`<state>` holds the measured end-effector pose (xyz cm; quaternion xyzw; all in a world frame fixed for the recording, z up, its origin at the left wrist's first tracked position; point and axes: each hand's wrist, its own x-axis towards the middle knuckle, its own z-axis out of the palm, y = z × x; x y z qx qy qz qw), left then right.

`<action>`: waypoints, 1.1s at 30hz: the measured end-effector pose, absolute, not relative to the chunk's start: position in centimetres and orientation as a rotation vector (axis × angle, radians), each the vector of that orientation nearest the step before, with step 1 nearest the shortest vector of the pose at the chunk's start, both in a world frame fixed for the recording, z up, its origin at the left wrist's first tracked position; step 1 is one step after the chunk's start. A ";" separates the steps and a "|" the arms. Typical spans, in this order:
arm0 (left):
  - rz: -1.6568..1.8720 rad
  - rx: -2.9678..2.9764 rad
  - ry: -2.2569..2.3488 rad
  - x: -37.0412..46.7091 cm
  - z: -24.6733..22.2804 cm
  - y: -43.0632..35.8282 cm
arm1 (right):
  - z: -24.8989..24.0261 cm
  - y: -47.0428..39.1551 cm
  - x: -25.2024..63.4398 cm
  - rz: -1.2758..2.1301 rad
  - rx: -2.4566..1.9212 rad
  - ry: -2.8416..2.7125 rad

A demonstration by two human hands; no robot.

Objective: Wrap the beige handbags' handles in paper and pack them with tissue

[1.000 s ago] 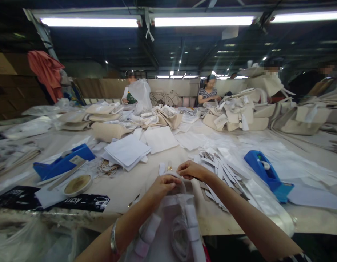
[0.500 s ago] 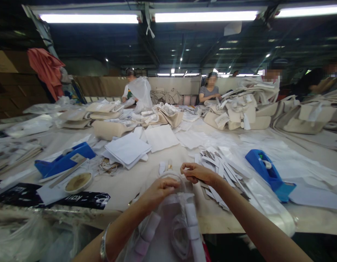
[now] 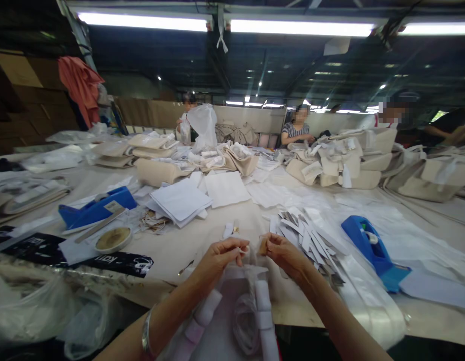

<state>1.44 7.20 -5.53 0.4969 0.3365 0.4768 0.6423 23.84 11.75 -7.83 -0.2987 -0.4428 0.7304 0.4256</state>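
My left hand (image 3: 225,252) is closed in a pinch, with a thin white strip (image 3: 244,248) showing at its fingertips. Just to its right, my right hand (image 3: 282,250) pinches a small tan tag (image 3: 263,246); a narrow gap separates the two hands. Below them, close to my body, lies a pale bag (image 3: 226,308) in clear plastic. White foam wraps (image 3: 267,321) run along its straps, and a coiled strap (image 3: 245,323) in plastic rests on it. A small gold-coloured metal fitting (image 3: 236,229) shows beyond my hands.
Blue tape dispensers stand left (image 3: 97,206) and right (image 3: 373,250). Grey-white strips (image 3: 307,233) lie beside my right hand, white sheets (image 3: 181,200) ahead, a round dish (image 3: 113,239) at left. Beige bags (image 3: 341,160) are piled farther back, where people (image 3: 297,128) work.
My right hand has turned, and a small tan tag now shows in its fingers. My left hand has risen slightly and pinches a thin white strip. The view has shifted a little.
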 end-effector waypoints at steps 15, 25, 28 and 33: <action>1.102 1.659 0.858 1.4 -4.3 4.0 | -7.6 7.1 20.0 0.634 -1.053 -1.794; 0.789 2.495 1.223 2.1 -3.3 5.7 | -7.8 5.9 20.3 0.828 -0.983 -1.732; 0.898 2.416 1.038 2.4 -3.3 6.3 | -7.1 5.3 20.4 0.629 -1.009 -1.748; 0.942 2.186 1.055 2.6 -4.3 7.9 | -6.3 4.5 21.6 0.676 -1.082 -1.433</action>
